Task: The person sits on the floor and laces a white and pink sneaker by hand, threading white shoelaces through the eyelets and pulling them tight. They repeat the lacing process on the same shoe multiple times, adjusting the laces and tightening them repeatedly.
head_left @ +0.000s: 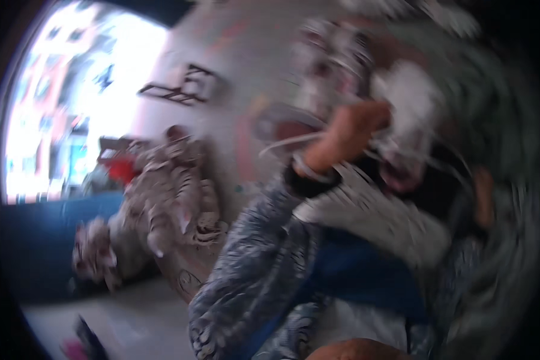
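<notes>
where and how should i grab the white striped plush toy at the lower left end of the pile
Probably by the rounded head, from the picture's lower left over the pale floor: it juts out there, while other striped plush toys crowd the upper right.

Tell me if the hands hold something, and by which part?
The left hand may grip a thin white cord, but blur hides exactly where; whether the right hand holds anything cannot be told.
</notes>
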`<state>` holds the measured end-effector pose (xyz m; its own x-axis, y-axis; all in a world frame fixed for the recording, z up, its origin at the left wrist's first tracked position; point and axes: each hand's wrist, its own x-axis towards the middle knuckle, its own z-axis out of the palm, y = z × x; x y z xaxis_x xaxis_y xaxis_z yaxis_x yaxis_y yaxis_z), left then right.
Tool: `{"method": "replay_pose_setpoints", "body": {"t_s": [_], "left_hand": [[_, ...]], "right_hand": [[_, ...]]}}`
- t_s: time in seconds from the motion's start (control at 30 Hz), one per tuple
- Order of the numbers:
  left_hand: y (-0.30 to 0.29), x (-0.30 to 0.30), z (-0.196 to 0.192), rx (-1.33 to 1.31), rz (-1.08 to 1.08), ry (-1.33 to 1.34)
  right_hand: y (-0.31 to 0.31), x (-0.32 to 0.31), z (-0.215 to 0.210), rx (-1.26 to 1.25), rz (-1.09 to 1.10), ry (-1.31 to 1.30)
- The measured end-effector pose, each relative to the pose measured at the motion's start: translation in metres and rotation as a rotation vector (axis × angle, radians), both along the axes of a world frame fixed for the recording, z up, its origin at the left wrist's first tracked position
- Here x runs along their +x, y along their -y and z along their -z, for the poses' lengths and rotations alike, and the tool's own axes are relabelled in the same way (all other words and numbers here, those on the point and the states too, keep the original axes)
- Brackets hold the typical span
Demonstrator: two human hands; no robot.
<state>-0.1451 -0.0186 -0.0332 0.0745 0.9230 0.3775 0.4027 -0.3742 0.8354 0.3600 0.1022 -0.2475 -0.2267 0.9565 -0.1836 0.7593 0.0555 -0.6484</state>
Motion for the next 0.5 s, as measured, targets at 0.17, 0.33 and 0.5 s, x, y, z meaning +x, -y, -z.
{"method": "replay_pose_setpoints", "body": {"t_s": [0.17,0.33,0.5], "left_hand": [[-0.019,0.021,0.032,-0.024,0.034,-0.363],[-0.034,0.021,0.035,0.012,0.162,-0.561],[-0.031,0.018,0.035,-0.543,-0.015,-0.302]], "right_hand": [[0.035,-0.075,-0.066,0.248,0.077,0.014],[0.033,-0.07,-0.063,0.173,0.156,0.21],[0.036,-0.069,-0.08,0.051,0.129,0.089]]}}
